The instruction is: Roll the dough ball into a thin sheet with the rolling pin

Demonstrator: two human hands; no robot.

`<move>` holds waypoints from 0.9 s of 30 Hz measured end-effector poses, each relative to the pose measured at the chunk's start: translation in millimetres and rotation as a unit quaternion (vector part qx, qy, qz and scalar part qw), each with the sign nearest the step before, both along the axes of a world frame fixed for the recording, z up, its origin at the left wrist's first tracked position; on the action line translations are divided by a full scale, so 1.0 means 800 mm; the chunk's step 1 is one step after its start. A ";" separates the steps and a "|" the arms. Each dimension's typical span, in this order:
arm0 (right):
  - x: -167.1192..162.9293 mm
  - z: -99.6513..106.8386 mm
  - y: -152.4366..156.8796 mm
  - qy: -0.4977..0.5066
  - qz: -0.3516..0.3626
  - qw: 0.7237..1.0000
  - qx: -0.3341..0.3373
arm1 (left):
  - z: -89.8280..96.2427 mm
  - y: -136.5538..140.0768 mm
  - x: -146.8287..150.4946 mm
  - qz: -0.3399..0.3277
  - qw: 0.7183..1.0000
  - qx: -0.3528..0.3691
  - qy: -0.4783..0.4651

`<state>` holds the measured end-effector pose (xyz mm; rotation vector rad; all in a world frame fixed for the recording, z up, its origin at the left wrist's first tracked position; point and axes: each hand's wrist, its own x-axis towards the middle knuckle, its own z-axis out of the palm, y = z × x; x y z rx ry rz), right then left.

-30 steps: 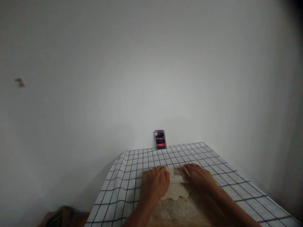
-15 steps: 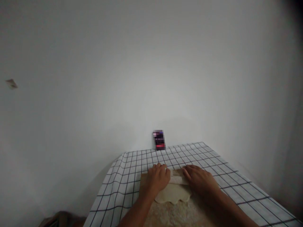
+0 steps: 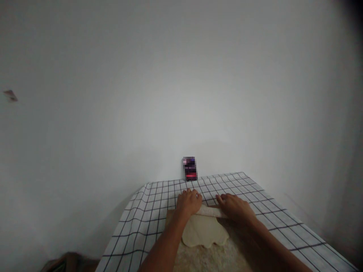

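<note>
A pale rolling pin (image 3: 211,211) lies crosswise near the far edge of a floured board (image 3: 210,258). My left hand (image 3: 189,202) is closed over its left part, and my right hand (image 3: 236,207) is closed over its right part. Under and in front of the pin spreads a flat sheet of cream-coloured dough (image 3: 204,231) with a wavy near edge. The pin's ends are hidden beneath my hands. Flour is scattered over the near part of the board.
A white tablecloth with dark grid lines (image 3: 159,207) covers the table. At its far edge a pixelated dark phone-like object (image 3: 190,169) leans on the white wall (image 3: 181,83). A brown object (image 3: 68,261) sits low at the left.
Both hands have moved away from me with the rolling pin, toward the board's far edge. More of the dough sheet now shows in front of the pin.
</note>
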<state>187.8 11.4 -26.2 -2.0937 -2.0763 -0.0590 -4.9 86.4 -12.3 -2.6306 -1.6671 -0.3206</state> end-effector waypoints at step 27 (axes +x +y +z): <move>-0.030 -0.019 -0.080 0.035 -0.004 0.996 0.084 | 0.005 -0.110 -0.038 -0.035 0.997 0.054 -0.042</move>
